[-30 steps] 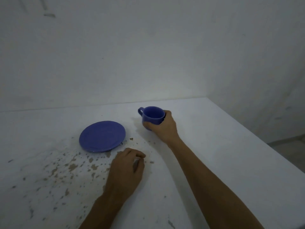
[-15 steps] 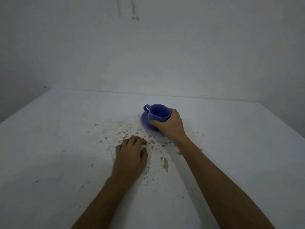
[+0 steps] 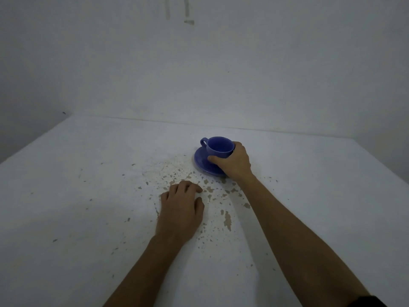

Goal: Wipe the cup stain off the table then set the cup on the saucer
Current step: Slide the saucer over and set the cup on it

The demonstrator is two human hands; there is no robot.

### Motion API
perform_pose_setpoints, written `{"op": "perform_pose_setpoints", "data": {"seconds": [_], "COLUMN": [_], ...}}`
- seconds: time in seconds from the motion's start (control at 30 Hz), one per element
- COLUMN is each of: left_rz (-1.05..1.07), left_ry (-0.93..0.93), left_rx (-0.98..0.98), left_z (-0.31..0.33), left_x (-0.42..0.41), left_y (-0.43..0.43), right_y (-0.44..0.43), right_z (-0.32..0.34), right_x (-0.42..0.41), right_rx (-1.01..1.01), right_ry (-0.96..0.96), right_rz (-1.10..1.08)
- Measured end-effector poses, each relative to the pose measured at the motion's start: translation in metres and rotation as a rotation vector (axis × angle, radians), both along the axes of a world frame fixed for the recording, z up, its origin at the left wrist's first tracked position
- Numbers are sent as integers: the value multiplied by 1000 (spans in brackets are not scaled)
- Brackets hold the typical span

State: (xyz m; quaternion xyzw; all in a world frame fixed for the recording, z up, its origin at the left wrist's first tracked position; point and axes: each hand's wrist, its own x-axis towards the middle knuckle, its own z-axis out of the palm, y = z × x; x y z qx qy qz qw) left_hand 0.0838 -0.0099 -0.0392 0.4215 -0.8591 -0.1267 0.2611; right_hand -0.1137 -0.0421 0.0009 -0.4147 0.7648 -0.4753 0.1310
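Right now the blue cup (image 3: 218, 147) sits upright on the blue saucer (image 3: 202, 163), handle pointing left and away from the person. The right hand (image 3: 234, 161) is wrapped around the cup's near right side, thumb across the front and fingers curled behind, a firm grasp on it. The hand covers the saucer's right half, so only the left and front rim show.

The left hand (image 3: 180, 210) lies palm down on the white table (image 3: 77, 196), nearer the person than the saucer and apart from it. Its fingers are curled under at the knuckles, thumb tucked alongside; I cannot tell whether anything is held beneath them.

Brownish specks and chipped patches (image 3: 226, 218) scatter across the tabletop between the two hands and trail toward the person, thickest just in front of the saucer's near rim.

The table's far edge runs along the pale wall (image 3: 199, 74), a little beyond the cup. The left edge slants away at the far left corner, well apart from both hands, and the right edge drops off at the right side of the view. Wide bare tabletop spreads to the left of the left hand and to the right of the right forearm.
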Motion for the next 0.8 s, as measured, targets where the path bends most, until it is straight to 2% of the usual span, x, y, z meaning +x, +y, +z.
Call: {"op": "perform_pose_setpoints", "data": {"seconds": [0.5, 0.8], "left_rz": [-3, 0], "left_ry": [-1, -3], "left_rx": [-17, -43], "left_z": [0, 2], "left_x": [0, 2], "left_y": [-1, -1], "right_y": [5, 41], "right_z": [1, -3], "right_x": [-3, 1], "right_rx": [-5, 4], "right_ry": [-8, -60], "right_rz": [42, 6]}}
